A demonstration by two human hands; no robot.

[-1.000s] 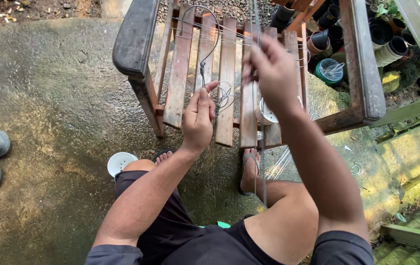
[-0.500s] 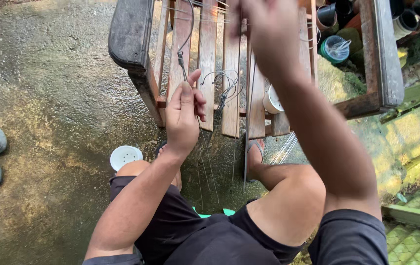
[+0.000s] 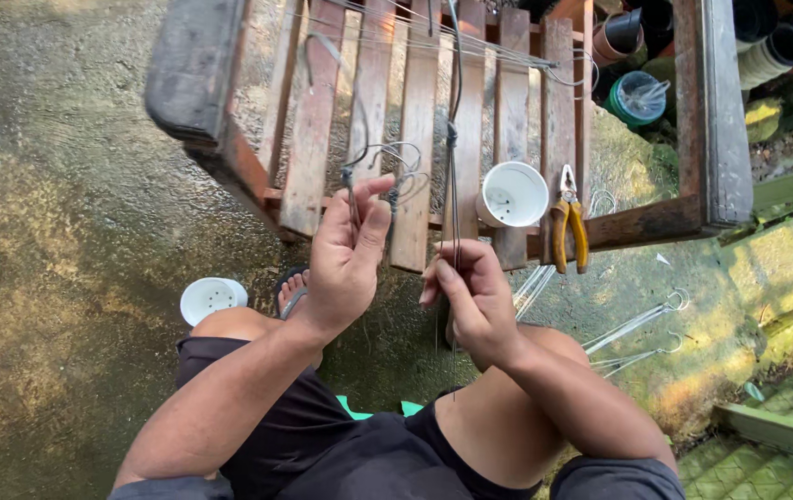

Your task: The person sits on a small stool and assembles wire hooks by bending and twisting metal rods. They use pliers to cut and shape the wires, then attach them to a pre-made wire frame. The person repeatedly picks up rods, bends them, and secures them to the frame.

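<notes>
A slatted wooden bench (image 3: 373, 120) fills the far middle, a white plastic pot (image 3: 513, 195) and yellow-handled pliers (image 3: 568, 222) lying on its near right slats. In front of its near edge the left hand (image 3: 346, 255) has thumb and fingers pinched on a thin wire hanger (image 3: 351, 185) that stands upright, looped end far. Just right, the right hand (image 3: 472, 298) is closed around straight wires (image 3: 453, 139) whose long axis runs near to far, up over the slats.

Head view, steeply down, close overhead
</notes>
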